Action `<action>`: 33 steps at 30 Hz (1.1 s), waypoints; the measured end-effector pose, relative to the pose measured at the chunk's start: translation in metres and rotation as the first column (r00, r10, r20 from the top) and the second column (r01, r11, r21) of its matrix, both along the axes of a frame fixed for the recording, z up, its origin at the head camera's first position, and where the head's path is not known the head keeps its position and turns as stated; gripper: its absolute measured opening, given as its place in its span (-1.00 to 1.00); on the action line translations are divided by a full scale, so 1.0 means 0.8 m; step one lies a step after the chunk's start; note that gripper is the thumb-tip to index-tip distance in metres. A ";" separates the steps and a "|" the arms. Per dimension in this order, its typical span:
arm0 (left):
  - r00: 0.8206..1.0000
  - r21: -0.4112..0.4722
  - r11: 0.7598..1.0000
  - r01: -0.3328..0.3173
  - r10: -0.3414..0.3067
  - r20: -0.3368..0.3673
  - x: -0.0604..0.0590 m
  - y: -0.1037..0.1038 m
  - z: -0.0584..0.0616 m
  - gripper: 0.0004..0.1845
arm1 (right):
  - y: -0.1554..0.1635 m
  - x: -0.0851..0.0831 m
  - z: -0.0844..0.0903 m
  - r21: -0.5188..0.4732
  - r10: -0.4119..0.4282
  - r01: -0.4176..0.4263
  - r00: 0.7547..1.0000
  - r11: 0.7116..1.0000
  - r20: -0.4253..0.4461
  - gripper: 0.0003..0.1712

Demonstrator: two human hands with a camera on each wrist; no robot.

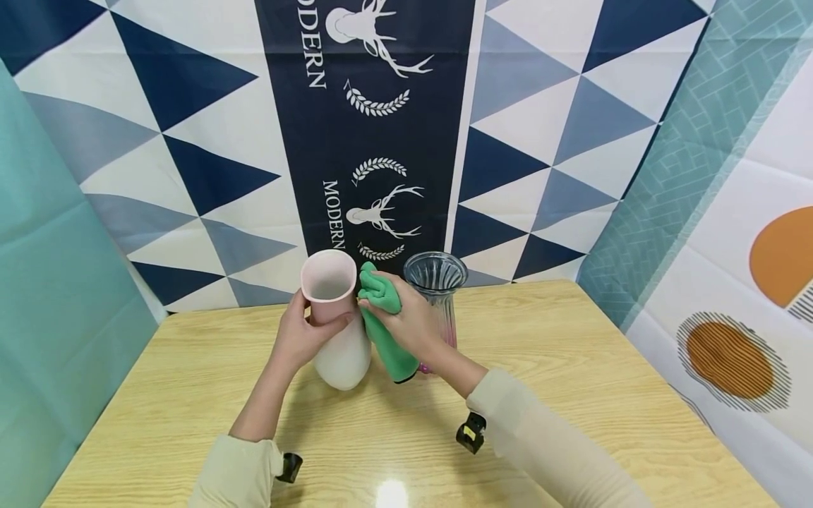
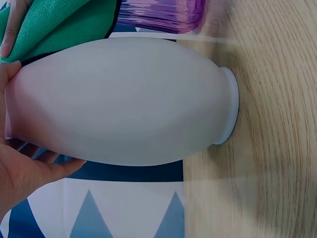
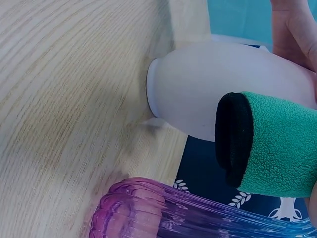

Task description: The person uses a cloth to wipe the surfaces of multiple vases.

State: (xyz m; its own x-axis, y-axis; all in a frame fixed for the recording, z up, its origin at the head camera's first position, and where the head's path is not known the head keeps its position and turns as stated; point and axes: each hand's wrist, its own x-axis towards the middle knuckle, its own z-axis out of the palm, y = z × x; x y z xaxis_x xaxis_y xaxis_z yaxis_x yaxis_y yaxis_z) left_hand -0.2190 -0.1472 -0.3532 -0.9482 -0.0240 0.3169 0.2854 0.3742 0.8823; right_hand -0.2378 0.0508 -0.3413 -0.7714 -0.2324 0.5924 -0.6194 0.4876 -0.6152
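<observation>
A matte vase (image 1: 336,331), pink at its mouth and white at its belly, stands upright on the wooden table (image 1: 571,353). My left hand (image 1: 303,331) grips its neck; the same vase (image 2: 124,99) fills the left wrist view with my palm (image 2: 20,168) below it. My right hand (image 1: 409,317) holds a folded green cloth (image 1: 384,321) against the vase's right side. The cloth (image 3: 275,144), with a black edge, hangs beside the vase (image 3: 208,89) in the right wrist view. A clear ribbed glass vase (image 1: 438,282) with a purple-pink base (image 3: 133,208) stands just right of the cloth.
Patterned fabric backdrops (image 1: 368,127) close in the table at the back and both sides. Bare wooden tabletop (image 1: 159,395) lies to the left, right and front of the two vases. Wrist-camera mounts (image 1: 471,432) show under both sleeves.
</observation>
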 end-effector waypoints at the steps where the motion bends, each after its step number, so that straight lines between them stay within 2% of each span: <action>1: 1.000 0.002 1.000 0.007 -0.007 0.000 0.000 0.000 0.000 -0.23 | 0.000 0.000 0.001 -0.001 0.005 -0.005 1.000 1.000 0.002 -0.38; 14: 0.999 -0.001 1.000 0.022 -0.022 0.025 -0.002 -0.002 -0.003 -0.23 | -0.006 -0.001 0.002 0.014 0.016 -0.016 0.998 1.000 0.059 -0.38; 20: 0.999 0.002 1.000 0.026 -0.026 0.023 0.000 -0.002 0.000 -0.22 | -0.010 -0.002 -0.003 0.052 0.022 -0.026 0.997 0.998 0.069 -0.38; 26: 0.998 0.006 1.000 0.029 -0.030 0.049 0.020 0.007 0.029 -0.25 | -0.011 -0.001 -0.009 0.066 0.014 -0.019 0.996 0.998 0.088 -0.41; 27: 0.998 0.005 1.000 0.029 -0.029 0.052 0.021 0.007 0.030 -0.25 | -0.011 -0.001 -0.010 0.068 0.017 -0.023 0.996 0.997 0.089 -0.41; 33: 0.999 0.015 0.999 0.034 -0.034 0.027 -0.001 -0.004 0.002 -0.21 | -0.007 -0.001 -0.021 0.093 0.030 -0.041 0.993 0.995 0.116 -0.43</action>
